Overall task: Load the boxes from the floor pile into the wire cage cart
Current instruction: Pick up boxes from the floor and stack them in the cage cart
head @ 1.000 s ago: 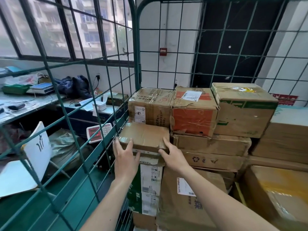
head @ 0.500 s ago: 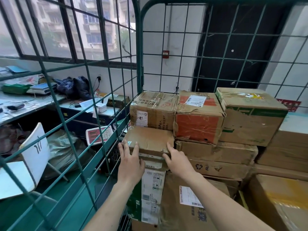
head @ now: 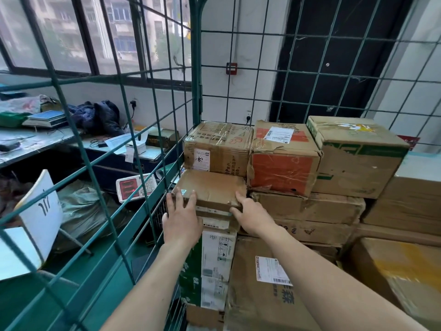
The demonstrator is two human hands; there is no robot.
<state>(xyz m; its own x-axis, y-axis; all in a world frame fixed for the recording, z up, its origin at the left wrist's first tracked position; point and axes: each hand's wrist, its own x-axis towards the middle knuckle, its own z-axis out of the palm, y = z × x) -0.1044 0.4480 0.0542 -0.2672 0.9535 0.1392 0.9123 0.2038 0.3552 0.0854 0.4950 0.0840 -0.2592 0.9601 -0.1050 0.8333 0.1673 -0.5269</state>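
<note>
Flat brown box (head: 210,188): inside the wire cage cart (head: 195,68), far-left corner stack, hard against the left mesh. It lies flat on a white-and-green carton (head: 216,256) and sits just in front of and below a taped brown box (head: 217,149).

Left hand (head: 181,223): fingers straight and spread, tips on the top of the flat box at its near-left corner, palm against the near face. No curl around it.

Right hand (head: 254,216): fingers roughly straight, tips on the near-right corner, thumb along the near edge. It presses on the box and doesn't grip it.

Rest of the load, far row, left to right: taped brown box, orange-faced box (head: 284,161) with a shipping label on top, green-printed box (head: 358,158). A long low box (head: 310,207) sits under the orange one, touching the flat box's right side. Large labelled carton (head: 262,287) near, under the right forearm. Yellow-taped carton (head: 401,271) near right.

Outside the cage, left: weighing scale with red display (head: 136,187) just beyond the mesh, white chair (head: 40,211), cluttered table (head: 35,142) with a dark jacket (head: 100,115) on it under the windows.
</note>
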